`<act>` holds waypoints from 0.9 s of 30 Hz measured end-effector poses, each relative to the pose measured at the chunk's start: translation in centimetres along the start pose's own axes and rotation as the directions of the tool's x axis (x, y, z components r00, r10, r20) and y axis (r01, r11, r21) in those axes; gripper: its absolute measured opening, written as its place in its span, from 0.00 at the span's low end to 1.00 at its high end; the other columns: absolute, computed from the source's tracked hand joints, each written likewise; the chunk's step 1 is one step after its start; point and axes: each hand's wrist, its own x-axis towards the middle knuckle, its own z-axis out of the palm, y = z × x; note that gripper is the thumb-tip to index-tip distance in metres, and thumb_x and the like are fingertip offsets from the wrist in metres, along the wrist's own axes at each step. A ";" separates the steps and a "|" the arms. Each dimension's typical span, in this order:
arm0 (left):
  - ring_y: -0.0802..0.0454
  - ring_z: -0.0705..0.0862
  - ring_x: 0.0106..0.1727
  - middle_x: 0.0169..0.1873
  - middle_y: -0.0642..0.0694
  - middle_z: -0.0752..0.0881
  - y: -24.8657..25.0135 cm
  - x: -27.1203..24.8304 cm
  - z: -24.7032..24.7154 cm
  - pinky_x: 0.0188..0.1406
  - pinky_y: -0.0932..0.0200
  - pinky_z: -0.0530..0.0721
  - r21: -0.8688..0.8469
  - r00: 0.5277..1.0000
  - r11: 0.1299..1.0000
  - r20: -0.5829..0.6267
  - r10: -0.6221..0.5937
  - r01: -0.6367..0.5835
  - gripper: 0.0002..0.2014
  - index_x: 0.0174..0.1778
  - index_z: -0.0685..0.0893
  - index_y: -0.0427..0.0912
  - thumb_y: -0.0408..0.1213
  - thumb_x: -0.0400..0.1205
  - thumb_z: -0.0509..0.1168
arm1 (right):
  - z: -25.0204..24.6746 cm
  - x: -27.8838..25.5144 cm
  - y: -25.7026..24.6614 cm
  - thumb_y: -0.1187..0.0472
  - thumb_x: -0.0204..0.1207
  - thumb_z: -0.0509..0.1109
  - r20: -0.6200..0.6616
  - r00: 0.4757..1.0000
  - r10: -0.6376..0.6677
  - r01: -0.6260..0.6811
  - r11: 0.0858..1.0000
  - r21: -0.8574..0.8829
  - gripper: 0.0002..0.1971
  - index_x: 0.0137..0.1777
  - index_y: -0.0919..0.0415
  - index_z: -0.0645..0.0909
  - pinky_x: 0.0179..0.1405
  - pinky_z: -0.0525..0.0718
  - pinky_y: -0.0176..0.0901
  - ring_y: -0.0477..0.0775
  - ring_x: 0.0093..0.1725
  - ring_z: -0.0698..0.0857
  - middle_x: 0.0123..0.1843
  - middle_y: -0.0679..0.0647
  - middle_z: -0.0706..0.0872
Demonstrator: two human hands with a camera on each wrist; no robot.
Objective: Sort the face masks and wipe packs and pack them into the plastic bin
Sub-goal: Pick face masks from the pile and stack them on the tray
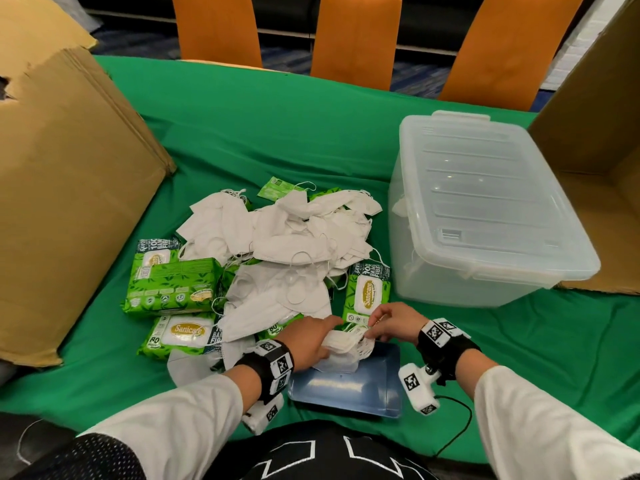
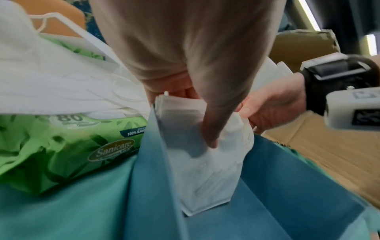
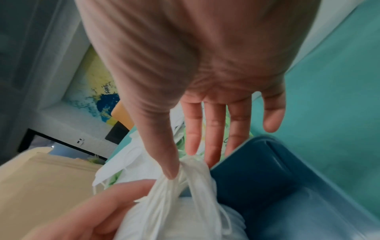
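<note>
A loose pile of white face masks lies mid-table, with green wipe packs around and partly under it. The clear plastic bin stands to the right; something white shows through its near-left wall. Its blue lid lies flat in front of me. Over the lid, my left hand grips a neat stack of masks standing on edge, thumb on one face. My right hand pinches the stack's ear loops between thumb and forefinger, the other fingers spread.
A big cardboard box lies on its side at the left, and an open one stands behind the bin at the right. Orange chairs line the far edge of the green cloth. One wipe pack lies just left of the lid.
</note>
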 end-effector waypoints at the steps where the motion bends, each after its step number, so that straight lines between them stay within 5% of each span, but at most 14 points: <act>1: 0.42 0.81 0.72 0.75 0.45 0.81 -0.2 -0.1 0.1 0.68 0.53 0.79 -0.031 1.000 1.000 -0.006 0.000 0.000 0.37 0.85 0.64 0.56 0.43 0.81 0.73 | -0.2 -0.3 0.1 0.66 0.63 0.88 -0.015 1.000 -0.025 0.025 1.000 0.008 0.14 0.42 0.61 0.84 0.38 0.86 0.41 0.51 0.35 0.85 0.36 0.54 0.89; 3: 0.47 0.80 0.72 0.75 0.48 0.81 -0.7 -0.4 0.1 0.69 0.56 0.78 -0.094 0.999 0.996 -0.037 0.001 -0.005 0.38 0.84 0.67 0.57 0.45 0.79 0.75 | -0.4 -1.0 0.3 0.60 0.61 0.89 -0.117 0.991 -0.069 0.067 0.998 -0.019 0.16 0.42 0.58 0.84 0.44 0.85 0.46 0.50 0.38 0.85 0.37 0.52 0.89; 6: 0.51 0.80 0.72 0.74 0.50 0.81 -1.5 -0.9 0.2 0.71 0.58 0.76 -0.165 0.994 0.986 -0.105 -0.013 -0.004 0.36 0.82 0.71 0.57 0.47 0.78 0.76 | -0.5 -3.5 -0.2 0.53 0.71 0.84 -0.192 0.981 -0.009 0.023 0.997 0.073 0.16 0.38 0.60 0.81 0.31 0.84 0.44 0.51 0.28 0.83 0.30 0.54 0.87; 9: 0.53 0.80 0.71 0.74 0.51 0.81 -2.4 -1.9 0.3 0.71 0.58 0.77 -0.208 0.990 0.978 -0.135 -0.033 0.004 0.36 0.80 0.74 0.56 0.51 0.76 0.77 | 0.6 -6.7 -0.2 0.50 0.80 0.76 0.096 0.978 0.183 -0.206 0.823 0.529 0.16 0.42 0.61 0.79 0.34 0.90 0.54 0.58 0.27 0.85 0.32 0.62 0.86; 12: 0.55 0.79 0.70 0.73 0.54 0.80 -3.4 -2.8 0.5 0.70 0.62 0.75 -0.290 0.989 0.957 -0.132 -0.072 0.031 0.40 0.81 0.74 0.53 0.51 0.72 0.81 | 2.5 -7.6 1.5 0.50 0.79 0.75 0.214 0.942 0.258 -0.325 0.544 0.773 0.17 0.54 0.64 0.80 0.41 0.91 0.62 0.62 0.38 0.87 0.43 0.65 0.87; 14: 0.57 0.79 0.71 0.72 0.57 0.79 -4.0 -3.3 0.9 0.72 0.63 0.74 -0.368 0.988 0.927 -0.100 -0.116 0.072 0.43 0.82 0.72 0.52 0.47 0.70 0.83 | 4.4 -7.2 2.6 0.46 0.79 0.73 0.216 0.926 0.310 -0.354 0.508 0.785 0.25 0.66 0.66 0.80 0.47 0.88 0.60 0.65 0.50 0.86 0.54 0.66 0.86; 17: 0.55 0.80 0.72 0.73 0.55 0.80 -4.8 -3.2 1.7 0.76 0.57 0.76 -0.471 0.986 0.874 -0.039 -0.160 0.123 0.47 0.82 0.70 0.55 0.42 0.67 0.83 | 6.7 -6.5 2.2 0.42 0.82 0.67 0.171 0.938 0.302 -0.306 0.489 0.817 0.33 0.79 0.65 0.73 0.73 0.75 0.59 0.66 0.73 0.78 0.76 0.67 0.77; 18: 0.54 0.80 0.72 0.73 0.55 0.80 -5.0 -3.2 1.9 0.76 0.55 0.77 -0.494 0.986 0.859 -0.021 -0.167 0.135 0.47 0.81 0.70 0.58 0.42 0.66 0.83 | 7.2 -6.2 1.9 0.41 0.83 0.66 0.149 0.946 0.287 -0.273 0.463 0.843 0.33 0.80 0.63 0.72 0.77 0.70 0.56 0.62 0.73 0.78 0.78 0.65 0.77; 23: 0.55 0.81 0.73 0.72 0.55 0.82 -5.1 -2.9 2.3 0.76 0.55 0.78 -0.663 0.976 0.725 0.037 -0.215 0.185 0.44 0.78 0.75 0.59 0.52 0.64 0.83 | 8.6 -4.8 -0.4 0.39 0.86 0.63 0.087 0.951 0.296 -0.195 0.358 0.913 0.29 0.74 0.62 0.79 0.63 0.84 0.53 0.61 0.64 0.88 0.65 0.62 0.89; 27: 0.54 0.84 0.66 0.66 0.51 0.85 -4.1 -2.6 2.0 0.55 0.57 0.89 -0.807 0.950 0.543 0.071 -0.303 0.233 0.20 0.72 0.82 0.55 0.48 0.83 0.73 | 8.8 -4.7 -1.4 0.41 0.89 0.58 0.109 0.954 0.278 -0.206 0.350 0.914 0.23 0.59 0.61 0.82 0.44 0.84 0.49 0.58 0.52 0.89 0.41 0.56 0.93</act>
